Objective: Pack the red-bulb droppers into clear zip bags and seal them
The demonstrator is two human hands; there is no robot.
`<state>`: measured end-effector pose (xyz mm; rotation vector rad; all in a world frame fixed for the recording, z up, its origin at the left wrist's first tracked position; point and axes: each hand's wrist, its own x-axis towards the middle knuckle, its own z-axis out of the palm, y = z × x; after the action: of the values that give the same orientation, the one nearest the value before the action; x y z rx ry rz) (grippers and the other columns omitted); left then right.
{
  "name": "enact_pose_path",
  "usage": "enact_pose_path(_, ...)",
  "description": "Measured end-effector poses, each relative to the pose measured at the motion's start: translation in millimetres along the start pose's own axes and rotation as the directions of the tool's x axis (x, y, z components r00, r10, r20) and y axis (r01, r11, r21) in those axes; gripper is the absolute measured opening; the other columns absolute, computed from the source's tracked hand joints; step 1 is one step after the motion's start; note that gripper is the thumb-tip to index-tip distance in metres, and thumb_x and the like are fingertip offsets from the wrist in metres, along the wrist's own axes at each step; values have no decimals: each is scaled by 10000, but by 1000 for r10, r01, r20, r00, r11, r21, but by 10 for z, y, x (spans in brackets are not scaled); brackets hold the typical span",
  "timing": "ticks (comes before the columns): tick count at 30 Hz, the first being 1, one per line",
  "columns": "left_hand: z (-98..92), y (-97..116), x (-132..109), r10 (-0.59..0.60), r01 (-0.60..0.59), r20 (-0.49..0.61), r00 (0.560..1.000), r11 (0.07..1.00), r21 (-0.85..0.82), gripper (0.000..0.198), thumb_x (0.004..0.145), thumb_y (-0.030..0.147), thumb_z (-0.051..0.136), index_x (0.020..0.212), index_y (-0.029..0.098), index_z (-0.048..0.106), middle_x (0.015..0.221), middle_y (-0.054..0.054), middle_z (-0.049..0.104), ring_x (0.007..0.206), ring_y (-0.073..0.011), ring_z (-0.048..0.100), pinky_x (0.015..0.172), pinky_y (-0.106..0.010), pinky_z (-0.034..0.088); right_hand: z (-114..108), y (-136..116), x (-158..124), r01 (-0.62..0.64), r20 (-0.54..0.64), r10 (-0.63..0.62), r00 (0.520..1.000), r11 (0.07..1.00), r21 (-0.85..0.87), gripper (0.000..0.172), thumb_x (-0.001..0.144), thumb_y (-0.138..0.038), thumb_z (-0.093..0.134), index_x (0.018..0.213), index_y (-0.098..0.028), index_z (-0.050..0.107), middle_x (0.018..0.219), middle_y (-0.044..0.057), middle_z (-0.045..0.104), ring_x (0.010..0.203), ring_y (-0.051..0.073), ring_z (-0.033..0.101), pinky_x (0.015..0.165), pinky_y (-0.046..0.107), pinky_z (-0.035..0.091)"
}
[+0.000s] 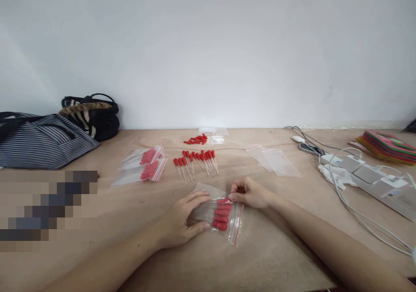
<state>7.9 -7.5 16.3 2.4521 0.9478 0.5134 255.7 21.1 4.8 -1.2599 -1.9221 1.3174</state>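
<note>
zip bag (224, 216) of red-capped droppers flat on table (276, 248) | left hand (182, 222) cupped, bag's left end gripped | right hand (250, 193) curled, top edge pinched

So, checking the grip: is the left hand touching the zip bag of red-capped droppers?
Touching. The head view shows the left hand with fingers lying on the clear end of the zip bag, thumb against its near edge.

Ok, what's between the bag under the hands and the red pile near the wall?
Head view: a row of loose red-capped droppers lies between the zip bag and the red pile.
</note>
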Motion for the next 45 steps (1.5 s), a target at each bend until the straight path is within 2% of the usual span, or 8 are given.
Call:
enact_pose_path(8, 21, -48, 1, 78, -77, -50, 996, 997, 19, 403, 790, 262, 527, 1183, 251, 437, 1258, -56, 444, 1148, -232, 430, 966, -395, 369, -465, 178, -128, 90, 106, -114, 988, 973, 211, 381, 688, -513, 584, 678, -180, 401, 497, -77, 428, 420, 53, 380, 410, 181, 298)
enact_pose_path(16, 109, 13, 74, 273, -269, -51, 961, 961, 62, 301, 787, 186, 501, 1086, 220, 516, 1138, -83, 522, 1116, -247, 437, 929, -412, 392, -1039, 419, -307, -55, -166, 91, 982, 976, 210, 404, 606, -518, 646, 669, -177, 439, 523, -49, 483, 433, 68, 428, 427, 208, 342)
enact_pose_path(22, 228, -17, 420, 316, -303, -136, 939, 947, 107, 252, 775, 200, 507, 1024, 179, 539, 1088, -108, 531, 1041, -231, 492, 905, -377, 413, -651, 467, -17, -65, -513, 286, 809, 912, 406, 333, 650, -452, 636, 635, -207, 411, 551, -23, 492, 468, 102, 498, 437, 253, 456)
enact_pose_path(27, 253, -106, 684, 298, -270, -193, 935, 950, 157, 301, 771, 217, 522, 1069, 179, 500, 1084, -93, 538, 1003, -207, 527, 887, -338, 435, -226, 372, 119, -92, -523, 283, 804, 928, 361, 267, 744, -441, 536, 714, -205, 416, 628, 16, 535, 484, 114, 544, 422, 254, 478)
enact_pose_path(31, 220, -163, 782, 330, -286, -198, 923, 932, 223, 286, 785, 225, 526, 1064, 168, 498, 1067, -90, 560, 978, -194, 546, 864, -325, 453, -320, 309, -4, -98, -611, -22, 792, 982, -163, 299, 701, -438, 578, 826, -185, 476, 644, -9, 511, 493, 96, 486, 441, 231, 418)
enact_pose_path(34, 196, -212, 834, 362, -312, -176, 915, 915, 257, 207, 820, 235, 481, 1001, 154, 541, 1017, -98, 585, 948, -199, 559, 831, -335, 469, -482, 285, -122, 78, -404, -310, 860, 864, -498, 346, 665, -444, 624, 876, -179, 549, 702, 5, 520, 589, 111, 480, 543, 245, 410)
enact_pose_path(39, 188, -274, 936, 453, -412, -61, 889, 852, 323, 235, 877, 240, 384, 807, 172, 598, 867, -67, 634, 859, -178, 590, 811, -324, 478, -498, 254, -178, 310, -110, -491, 864, 693, -651, 334, 722, -445, 582, 928, -184, 610, 780, 51, 558, 717, 149, 523, 645, 269, 409)
enact_pose_path(45, 171, -287, 973, 457, -392, -81, 886, 830, 397, 293, 900, 195, 294, 815, 142, 568, 804, -79, 622, 751, -174, 589, 692, -308, 496, -345, 285, -106, 295, -82, -619, 781, 481, -825, 270, 815, -391, 475, 934, -200, 624, 851, 77, 587, 751, 162, 533, 649, 277, 379)
